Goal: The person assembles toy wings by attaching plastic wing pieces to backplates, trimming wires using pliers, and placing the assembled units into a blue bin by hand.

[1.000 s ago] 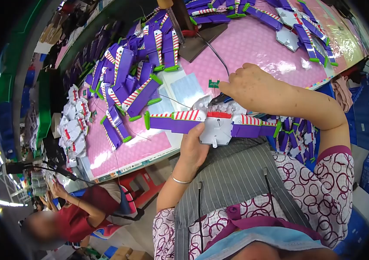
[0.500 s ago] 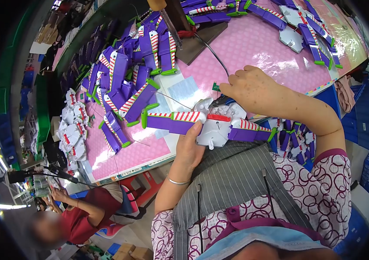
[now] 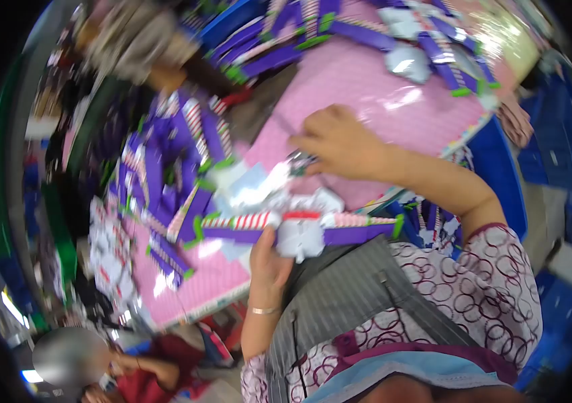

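My left hand [image 3: 272, 265] is closed around a toy wing pack [image 3: 301, 236]. The pack has a white centre with a red bar, and two purple wings with red-and-white stripes and green tips. Above it hovers my right hand [image 3: 343, 144], fingers curled in, at a small dark-and-green piece [image 3: 301, 163] too blurred to name. The piece seems to be at the fingertips, apart from the pack. Motion smears most of the view.
A pile of purple wing pieces [image 3: 165, 161] covers the table's left side, with white centre parts [image 3: 110, 248] beside it. More winged toys [image 3: 434, 40] lie at the far right. Blue bins [image 3: 504, 168] stand at right. Another person [image 3: 165, 369] sits at lower left.
The camera view has turned and shifted. My right hand has lifted away from the wing pack, which my left hand still holds and which now lies more level.
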A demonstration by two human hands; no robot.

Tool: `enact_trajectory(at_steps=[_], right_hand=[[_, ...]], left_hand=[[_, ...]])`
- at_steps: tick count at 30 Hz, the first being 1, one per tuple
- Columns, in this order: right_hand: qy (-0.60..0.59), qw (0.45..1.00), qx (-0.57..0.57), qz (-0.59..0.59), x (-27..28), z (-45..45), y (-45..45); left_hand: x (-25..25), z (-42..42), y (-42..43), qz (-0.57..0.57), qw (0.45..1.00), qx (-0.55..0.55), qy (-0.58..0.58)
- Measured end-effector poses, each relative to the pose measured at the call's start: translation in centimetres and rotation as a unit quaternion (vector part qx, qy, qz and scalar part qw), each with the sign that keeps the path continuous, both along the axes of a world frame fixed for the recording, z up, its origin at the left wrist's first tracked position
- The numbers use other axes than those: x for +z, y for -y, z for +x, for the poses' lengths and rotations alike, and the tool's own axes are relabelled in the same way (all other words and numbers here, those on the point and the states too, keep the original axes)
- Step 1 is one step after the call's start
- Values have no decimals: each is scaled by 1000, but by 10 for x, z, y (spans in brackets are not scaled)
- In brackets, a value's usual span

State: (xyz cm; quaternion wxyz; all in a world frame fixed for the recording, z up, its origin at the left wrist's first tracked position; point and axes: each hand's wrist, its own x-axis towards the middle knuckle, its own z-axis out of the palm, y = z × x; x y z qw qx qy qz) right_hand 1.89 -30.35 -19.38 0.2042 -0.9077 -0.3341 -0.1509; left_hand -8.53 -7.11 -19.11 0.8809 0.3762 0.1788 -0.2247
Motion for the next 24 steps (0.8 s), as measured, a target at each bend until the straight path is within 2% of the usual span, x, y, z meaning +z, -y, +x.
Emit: enact_trajectory(at_steps=[1, 2, 5, 7, 8, 10, 11, 12, 13, 14, 16, 17, 19, 20, 21, 22, 23, 24], right_hand=[[9, 1000, 0, -6, 4, -3, 3], [14, 1000, 4, -6, 4, -3, 6], [28, 999, -16, 19, 10, -5, 21], [51, 998, -7, 36, 3, -10, 21], [45, 998, -37, 33, 5, -15, 21], [26, 968, 4, 248, 8, -34, 19], [22, 968, -23, 248, 10, -54, 21], [-56, 948, -11, 313, 12, -76, 20], [-130, 917, 7, 378, 14, -92, 23], [-129, 915, -7, 382, 12, -108, 29], [-254, 886, -29, 388, 9, -138, 37], [-255, 882, -37, 395, 9, -149, 43], [-494, 742, -81, 445, 7, -164, 67], [-483, 710, -92, 503, -9, -167, 68], [-407, 740, -114, 523, -23, -177, 82], [-337, 780, -150, 505, -35, -187, 102], [-310, 806, -215, 456, -42, -199, 125], [-297, 793, -257, 465, -50, -213, 151]], left_hand=[[3, 0, 2, -43, 997, -39, 41], [7, -2, 8, 7, 1000, 1, 4], [5, -7, 13, 5, 1000, 19, 15], [1, -2, 8, 18, 998, -14, 52], [2, -3, 11, -13, 998, -27, 63], [6, -7, 8, 7, 992, -71, 100], [7, -9, 8, 36, 991, -71, 109], [10, -9, 12, 86, 988, -61, 115], [14, -7, 16, 87, 987, -78, 109], [16, -5, 20, 94, 982, -109, 121], [19, -2, 31, 95, 967, -181, 151], [18, 0, 43, 98, 966, -191, 146], [13, 3, 74, 161, 949, -253, 91], [15, 8, 91, 159, 932, -290, 148], [22, 6, 114, 163, 910, -324, 200], [22, 5, 125, 183, 895, -363, 185], [21, 4, 130, 152, 896, -376, 179], [28, 4, 136, 177, 871, -407, 209]])
